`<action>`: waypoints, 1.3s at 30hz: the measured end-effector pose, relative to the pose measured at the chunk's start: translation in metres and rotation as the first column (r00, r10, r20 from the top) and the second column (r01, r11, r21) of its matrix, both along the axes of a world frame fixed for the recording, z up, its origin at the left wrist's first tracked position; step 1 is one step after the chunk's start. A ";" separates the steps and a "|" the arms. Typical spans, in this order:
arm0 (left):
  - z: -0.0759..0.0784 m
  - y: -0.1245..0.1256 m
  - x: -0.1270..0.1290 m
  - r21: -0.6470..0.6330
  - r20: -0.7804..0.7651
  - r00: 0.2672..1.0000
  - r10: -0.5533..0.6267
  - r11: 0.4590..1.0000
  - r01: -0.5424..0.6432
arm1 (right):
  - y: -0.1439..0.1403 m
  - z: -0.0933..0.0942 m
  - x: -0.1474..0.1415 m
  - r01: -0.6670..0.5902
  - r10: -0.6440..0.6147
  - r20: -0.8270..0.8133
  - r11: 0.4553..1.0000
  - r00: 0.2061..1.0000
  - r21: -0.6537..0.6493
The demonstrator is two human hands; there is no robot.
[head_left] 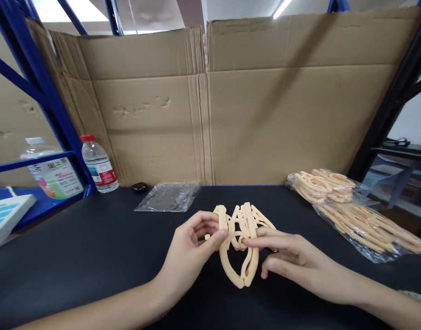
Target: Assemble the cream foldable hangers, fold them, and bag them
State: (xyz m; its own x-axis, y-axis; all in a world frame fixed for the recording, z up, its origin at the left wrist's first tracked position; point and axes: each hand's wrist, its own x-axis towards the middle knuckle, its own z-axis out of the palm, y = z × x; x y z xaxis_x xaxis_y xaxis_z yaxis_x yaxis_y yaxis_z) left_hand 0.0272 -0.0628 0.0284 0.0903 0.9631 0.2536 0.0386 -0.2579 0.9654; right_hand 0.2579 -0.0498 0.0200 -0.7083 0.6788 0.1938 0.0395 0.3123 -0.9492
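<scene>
Both hands hold a cream plastic folding hanger just above the black table, near its middle. My left hand pinches the hanger's left arm between thumb and fingers. My right hand grips the right side, index finger stretched across the hanger's centre. The hanger's loop end points toward me and its folded arms fan out away from me.
A clear bag of more cream hangers lies at the right. An empty clear plastic bag and a small black object lie behind. A red-capped water bottle and a larger bottle stand left. Cardboard walls the back.
</scene>
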 end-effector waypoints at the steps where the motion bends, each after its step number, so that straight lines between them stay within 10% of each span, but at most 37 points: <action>1: 0.000 -0.001 0.000 0.015 -0.016 0.999 -0.031 0.999 0.031 | 0.000 -0.001 0.000 0.007 -0.007 0.010 1.000 1.000 0.008; 22: -0.005 -0.002 0.002 -0.078 -0.012 0.993 -0.121 0.990 0.120 | -0.012 0.003 0.010 0.050 -0.121 0.247 0.960 0.962 0.275; 39: -0.009 -0.010 0.008 0.298 -0.417 0.906 0.064 0.952 0.070 | -0.017 0.003 0.010 -0.134 0.056 0.339 0.969 0.939 0.209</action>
State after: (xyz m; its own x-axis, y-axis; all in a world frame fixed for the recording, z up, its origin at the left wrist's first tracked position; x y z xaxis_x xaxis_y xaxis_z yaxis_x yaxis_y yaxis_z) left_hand 0.0348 -0.0724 0.0191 0.2546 0.8470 0.4667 0.4191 -0.5316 0.7360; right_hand 0.2683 -0.0664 0.0231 -0.8171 0.5709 0.0796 0.2962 0.5342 -0.7918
